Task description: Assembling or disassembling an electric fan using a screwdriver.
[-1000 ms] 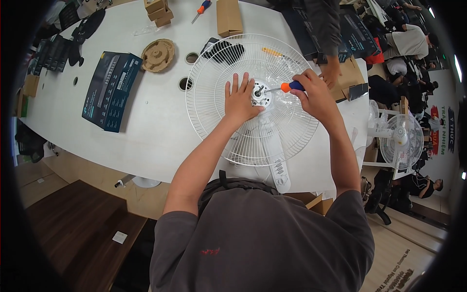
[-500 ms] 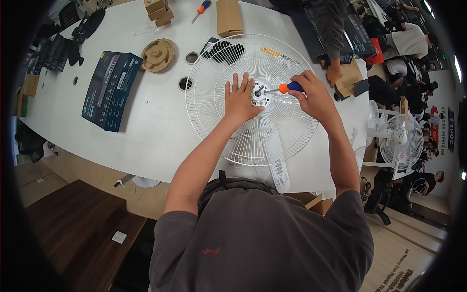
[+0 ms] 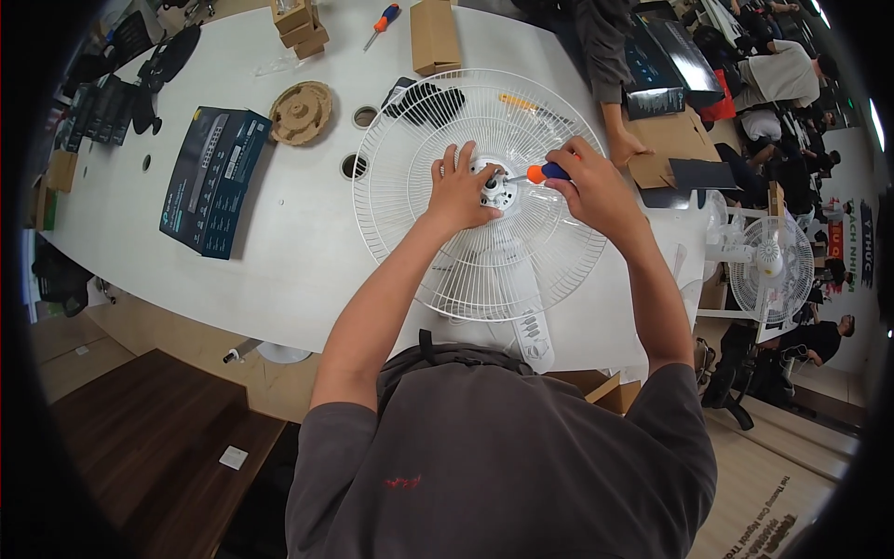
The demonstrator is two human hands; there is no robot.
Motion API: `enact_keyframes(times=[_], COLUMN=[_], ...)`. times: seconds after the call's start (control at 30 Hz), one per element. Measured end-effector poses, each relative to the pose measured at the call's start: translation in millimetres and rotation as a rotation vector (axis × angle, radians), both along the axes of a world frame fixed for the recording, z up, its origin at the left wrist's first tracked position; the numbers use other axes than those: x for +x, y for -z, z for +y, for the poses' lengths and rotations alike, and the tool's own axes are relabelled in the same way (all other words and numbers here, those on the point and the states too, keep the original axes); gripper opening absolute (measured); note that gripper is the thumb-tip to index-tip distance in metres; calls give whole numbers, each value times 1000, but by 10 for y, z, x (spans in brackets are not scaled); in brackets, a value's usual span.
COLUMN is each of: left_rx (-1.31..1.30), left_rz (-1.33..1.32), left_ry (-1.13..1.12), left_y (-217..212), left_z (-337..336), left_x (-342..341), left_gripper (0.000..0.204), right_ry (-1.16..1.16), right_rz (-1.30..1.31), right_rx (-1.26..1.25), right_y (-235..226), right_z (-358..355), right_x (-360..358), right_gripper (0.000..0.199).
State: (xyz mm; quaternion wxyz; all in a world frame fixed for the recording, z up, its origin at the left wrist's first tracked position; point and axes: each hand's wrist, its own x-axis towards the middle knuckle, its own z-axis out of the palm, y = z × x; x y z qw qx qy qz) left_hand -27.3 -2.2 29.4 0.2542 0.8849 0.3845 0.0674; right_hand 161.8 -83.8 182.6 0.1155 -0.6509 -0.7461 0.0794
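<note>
A round white wire fan grille (image 3: 391,233) lies over the white fan base (image 3: 533,340) on the table. My left hand (image 3: 456,191) rests on the grille beside the white motor hub (image 3: 500,196), fingers apart, with a fingertip at the hub's shaft. My right hand (image 3: 596,191) grips a screwdriver (image 3: 538,174) by its orange and blue handle. Its shank lies nearly level and points left, with the tip close to the shaft; whether it touches a screw is too small to tell.
A dark network-device box (image 3: 214,182) and a moulded pulp piece (image 3: 302,113) lie to the left. Toward the back are another screwdriver (image 3: 382,26), a cardboard box (image 3: 435,37) and black cloth (image 3: 424,101). A co-worker's hand (image 3: 626,144) touches cardboard at the right.
The index finger of my left hand has moved in to the hub's shaft. My right hand has shifted slightly left with the screwdriver. The co-worker's hand and the cardboard have moved.
</note>
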Motion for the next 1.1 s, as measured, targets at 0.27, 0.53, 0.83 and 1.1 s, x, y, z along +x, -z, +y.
enact_keyframes(times=[0.27,0.53,0.83,1.1], left_rx=[-83,-118,-111,-107], left_rz=[60,78,60,37], left_ry=[89,108,88,94], left_y=[37,-39,-36,2], left_z=[124,160,121,88], left_x=[13,29,21,-26], left_gripper=[77,72,71,78], right_ry=[14,50,87,145], right_rz=[-4,0,113,231], right_rx=[10,-26,9,63], right_y=[4,18,-61,3], right_z=[-3,-22,-71,-70], right_x=[21,38,85,89], right_gripper=[28,27,33,32])
